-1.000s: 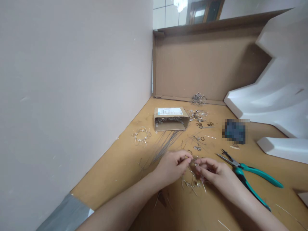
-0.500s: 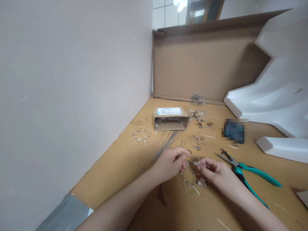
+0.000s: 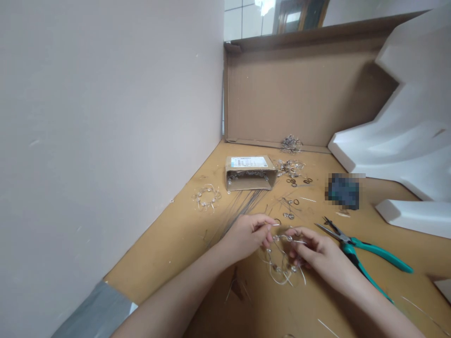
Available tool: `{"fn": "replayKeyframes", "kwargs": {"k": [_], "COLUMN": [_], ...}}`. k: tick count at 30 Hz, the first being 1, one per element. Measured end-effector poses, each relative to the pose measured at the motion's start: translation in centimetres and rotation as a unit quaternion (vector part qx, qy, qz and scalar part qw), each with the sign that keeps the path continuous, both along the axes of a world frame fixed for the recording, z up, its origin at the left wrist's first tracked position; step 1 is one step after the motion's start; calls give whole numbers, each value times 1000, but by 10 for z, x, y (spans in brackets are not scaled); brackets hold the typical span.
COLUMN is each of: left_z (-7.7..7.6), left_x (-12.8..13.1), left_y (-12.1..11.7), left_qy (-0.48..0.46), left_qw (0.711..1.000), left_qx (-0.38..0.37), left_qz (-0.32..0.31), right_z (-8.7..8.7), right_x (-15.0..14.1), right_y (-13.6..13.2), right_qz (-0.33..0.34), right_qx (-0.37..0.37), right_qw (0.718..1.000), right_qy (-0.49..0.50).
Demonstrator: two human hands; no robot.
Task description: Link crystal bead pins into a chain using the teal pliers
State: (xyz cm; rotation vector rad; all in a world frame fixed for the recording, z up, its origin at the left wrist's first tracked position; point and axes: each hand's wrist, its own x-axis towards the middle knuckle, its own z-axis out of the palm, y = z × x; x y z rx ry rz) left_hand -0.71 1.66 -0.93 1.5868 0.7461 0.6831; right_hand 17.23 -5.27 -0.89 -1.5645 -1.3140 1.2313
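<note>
Between my two hands is a ring of thin silvery wire strung with clear beads (image 3: 277, 269), several loose wire ends sticking out from it. My left hand (image 3: 251, 235) pinches at its upper left, with a short wire end showing at the fingertips. On the opposite side, my right hand (image 3: 313, 248) is closed on the ring beside a clear bead, fingers partly hidden behind it. Long-nose pliers with green handles (image 3: 382, 256) lie with jaws apart, right of my right hand. Small dark rings (image 3: 289, 216) and loose straight wires (image 3: 243, 206) lie beyond my hands.
A small open cardboard box (image 3: 251, 162) holds clear beads. Left of it lies another beaded wire ring (image 3: 207, 196); tangled beaded pieces (image 3: 291, 167) sit to its right. A pale wall (image 3: 105, 117) borders the left, white foam (image 3: 405, 141) the right. A blurred dark item (image 3: 342, 191) lies nearby.
My right hand has shifted its fingers on the beaded ring, and a wire end now points downward below it. My left hand keeps nearly the same place.
</note>
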Motion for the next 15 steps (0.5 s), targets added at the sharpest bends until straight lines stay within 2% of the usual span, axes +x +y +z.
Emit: {"fn": "replayKeyframes", "kwargs": {"k": [9, 15], "left_z": [-1, 7], "left_x": [2, 3], "left_y": [2, 6], "left_qy": [-16, 30], "left_qw": [999, 998], "left_qx": [-36, -49], "left_qz": [4, -11], "right_z": [-1, 2], "right_x": [1, 4], "right_y": [-1, -2], "right_qz": [-11, -2], "right_qx": [-14, -37], "right_qw": [1000, 999], "right_qy": [6, -22]}}
